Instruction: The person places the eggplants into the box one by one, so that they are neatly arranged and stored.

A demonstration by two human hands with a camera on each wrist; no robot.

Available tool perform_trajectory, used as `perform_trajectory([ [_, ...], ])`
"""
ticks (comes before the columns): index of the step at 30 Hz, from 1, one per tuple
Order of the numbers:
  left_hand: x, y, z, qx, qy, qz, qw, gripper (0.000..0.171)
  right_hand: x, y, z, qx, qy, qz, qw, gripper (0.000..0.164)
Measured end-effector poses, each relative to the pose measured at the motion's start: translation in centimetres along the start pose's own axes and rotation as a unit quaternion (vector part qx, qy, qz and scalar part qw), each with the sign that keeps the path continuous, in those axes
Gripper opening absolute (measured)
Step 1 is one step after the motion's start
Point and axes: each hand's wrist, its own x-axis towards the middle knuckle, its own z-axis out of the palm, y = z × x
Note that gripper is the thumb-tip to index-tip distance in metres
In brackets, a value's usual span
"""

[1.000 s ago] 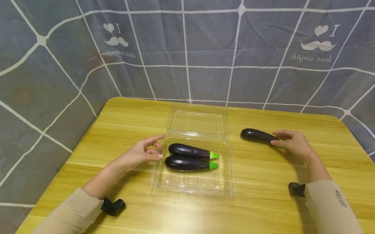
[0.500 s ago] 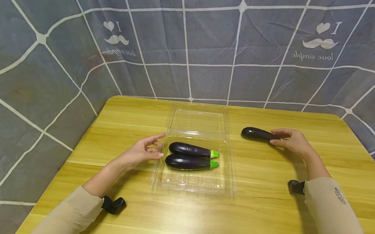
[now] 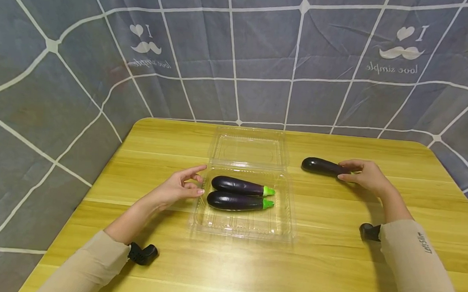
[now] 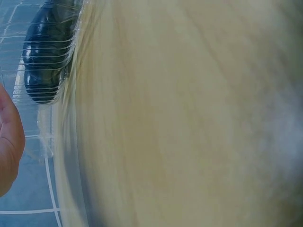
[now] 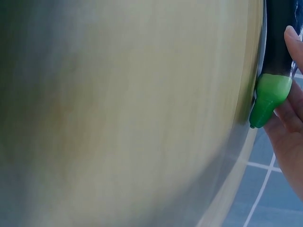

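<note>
Two dark purple eggplants with green stem ends lie side by side in a clear plastic container point(image 3: 221, 229), the far eggplant point(image 3: 235, 185) against the near eggplant point(image 3: 232, 201). The left hand point(image 3: 171, 187) is at the container's left edge, fingers loosely bent and thumb tip at the rim; whether it touches is hard to tell. A third eggplant point(image 3: 319, 166) lies on the table to the right. Its stem end is between the thumb and fingers of the right hand point(image 3: 368, 175). In the right wrist view, its green stem end point(image 5: 270, 92) shows beside the palm.
The container's clear lid point(image 3: 250, 149) is folded back, flat on the wooden table point(image 3: 242, 271). A grey curtain point(image 3: 263, 54) with white lines hangs behind and beside the table. Each wrist carries a black camera, such as the left wrist camera point(image 3: 144, 253).
Both hands and all the eggplants keep their places. Only the head view has tilted very slightly, so the scene sits a little higher.
</note>
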Motion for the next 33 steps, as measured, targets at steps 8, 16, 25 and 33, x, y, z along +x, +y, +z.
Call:
perform_trajectory([
  [8, -0.1, 0.0, 0.0, -0.008, -0.001, -0.001, 1.0, 0.076, -0.1, -0.3, 0.2, 0.007, 0.006, -0.006, 1.0, 0.055],
  [16, 0.0, -0.1, -0.1, -0.01, -0.003, -0.001, 0.9999, 0.076, -0.4, -0.6, 0.3, 0.013, 0.001, 0.001, 1.0, 0.056],
  [25, 0.0, 0.0, 0.0, -0.013, -0.006, 0.0, 0.9999, 0.076, -0.7, -1.0, 0.3, 0.009, 0.003, -0.005, 1.0, 0.057],
  [33, 0.0, 0.0, -0.1, -0.009, -0.01, 0.003, 0.9999, 0.076, -0.9, -2.0, 0.0, 0.012, -0.001, -0.008, 1.0, 0.059],
])
